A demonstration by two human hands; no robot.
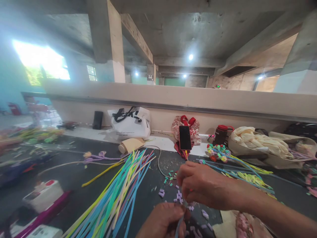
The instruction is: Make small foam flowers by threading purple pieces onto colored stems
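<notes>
At the bottom middle, my left hand (162, 219) has its thumb and fingers pressed together on a pale bluish-lilac chenille stem (178, 228). My right hand (198, 181) is just above and to the right of it, fingers curled into a pinch. Whatever sits in those fingers is hidden, though small orange-red spots show among them. Short lavender cut pieces (178, 197) lie scattered on the dark table around both hands. Small green pieces (169, 175) lie a little beyond. To the left, a long bundle of multicoloured chenille stems (117, 190) slants across the table.
A phone (185, 138) stands upright against a red-patterned bag (195, 127). Behind are a white bag (130, 124) and a dark red-lidded bottle (221, 134). Finished-looking colourful stems (218, 152) and a cream cloth bag (257, 142) lie right. A white power adapter (43, 195) sits left.
</notes>
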